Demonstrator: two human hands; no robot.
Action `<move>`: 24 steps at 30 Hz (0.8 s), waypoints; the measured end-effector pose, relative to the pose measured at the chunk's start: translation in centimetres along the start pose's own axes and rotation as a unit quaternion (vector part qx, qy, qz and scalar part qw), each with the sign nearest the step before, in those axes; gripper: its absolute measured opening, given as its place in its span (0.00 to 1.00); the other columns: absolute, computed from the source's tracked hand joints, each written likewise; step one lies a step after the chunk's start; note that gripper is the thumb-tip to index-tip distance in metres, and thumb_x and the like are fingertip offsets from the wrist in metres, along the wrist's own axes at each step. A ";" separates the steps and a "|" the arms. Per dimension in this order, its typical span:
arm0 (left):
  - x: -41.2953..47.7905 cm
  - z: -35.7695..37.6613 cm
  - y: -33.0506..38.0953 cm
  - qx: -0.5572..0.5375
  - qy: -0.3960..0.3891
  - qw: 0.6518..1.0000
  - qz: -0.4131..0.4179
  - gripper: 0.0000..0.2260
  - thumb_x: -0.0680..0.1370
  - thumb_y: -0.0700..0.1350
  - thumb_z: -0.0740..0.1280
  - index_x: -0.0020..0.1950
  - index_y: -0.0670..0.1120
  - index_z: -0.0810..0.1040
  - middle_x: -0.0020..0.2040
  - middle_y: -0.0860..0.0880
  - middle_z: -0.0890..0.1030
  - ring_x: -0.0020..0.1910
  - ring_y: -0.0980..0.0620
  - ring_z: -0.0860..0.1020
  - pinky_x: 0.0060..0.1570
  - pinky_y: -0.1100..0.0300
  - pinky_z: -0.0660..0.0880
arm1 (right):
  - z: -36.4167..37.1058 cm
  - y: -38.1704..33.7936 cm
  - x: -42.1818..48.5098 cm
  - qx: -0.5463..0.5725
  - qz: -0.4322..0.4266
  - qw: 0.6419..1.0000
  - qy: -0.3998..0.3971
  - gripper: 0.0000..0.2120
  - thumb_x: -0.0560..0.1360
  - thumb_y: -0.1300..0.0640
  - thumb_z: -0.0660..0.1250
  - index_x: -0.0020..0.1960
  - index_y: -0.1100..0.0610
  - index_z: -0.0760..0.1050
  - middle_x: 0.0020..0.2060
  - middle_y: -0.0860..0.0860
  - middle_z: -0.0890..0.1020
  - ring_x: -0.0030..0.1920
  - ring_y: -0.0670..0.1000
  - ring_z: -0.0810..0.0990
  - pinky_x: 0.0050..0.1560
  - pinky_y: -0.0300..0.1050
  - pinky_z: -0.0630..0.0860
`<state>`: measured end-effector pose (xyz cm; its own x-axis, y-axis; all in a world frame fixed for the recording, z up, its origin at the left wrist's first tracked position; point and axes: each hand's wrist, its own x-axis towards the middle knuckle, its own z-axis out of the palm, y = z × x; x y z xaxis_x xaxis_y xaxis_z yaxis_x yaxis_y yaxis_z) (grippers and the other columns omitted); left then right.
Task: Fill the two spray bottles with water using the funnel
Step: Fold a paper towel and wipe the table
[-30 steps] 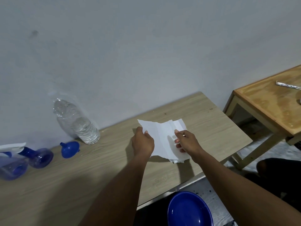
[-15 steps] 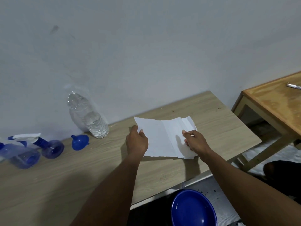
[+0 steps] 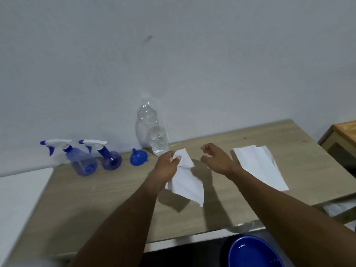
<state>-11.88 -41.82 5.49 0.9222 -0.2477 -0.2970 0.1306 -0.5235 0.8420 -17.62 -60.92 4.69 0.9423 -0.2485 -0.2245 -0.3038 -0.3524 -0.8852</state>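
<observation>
— Spray bottles [image 3: 83,160] stand along the bench's [image 3: 96,199] back edge, left, heads on; funnel [image 3: 138,158] beside them, water bottle [image 3: 159,141] next. What worries you?

— My left hand [image 3: 166,166] pinches a paper sheet [image 3: 186,185], my right hand [image 3: 216,160] hangs loosely curled, empty. Swinging that sheet back could, I reckon, tip the water bottle or knock the funnel.

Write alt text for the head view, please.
A person's left hand pinches a white paper sheet over a wooden table; the right hand is empty. Two blue spray bottles, a funnel and a water bottle sit by the wall.
</observation>
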 end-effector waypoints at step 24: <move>-4.9 -29.9 -16.0 -0.096 -0.190 0.971 -0.110 0.27 0.67 0.51 0.80 0.64 0.50 0.77 0.55 0.47 0.85 0.54 0.43 0.84 0.57 0.44 0.79 | 28.2 -11.5 -3.1 0.164 0.099 0.969 -0.155 0.06 0.76 0.63 0.67 0.53 0.62 0.78 0.44 0.58 0.83 0.43 0.56 0.80 0.43 0.49 0.76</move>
<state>-7.58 -7.91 6.94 0.6682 -0.4493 -0.5930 0.4083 -0.4449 0.7971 -13.06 -30.66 4.11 0.8829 0.0181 -0.4691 -0.4691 -0.0072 -0.8831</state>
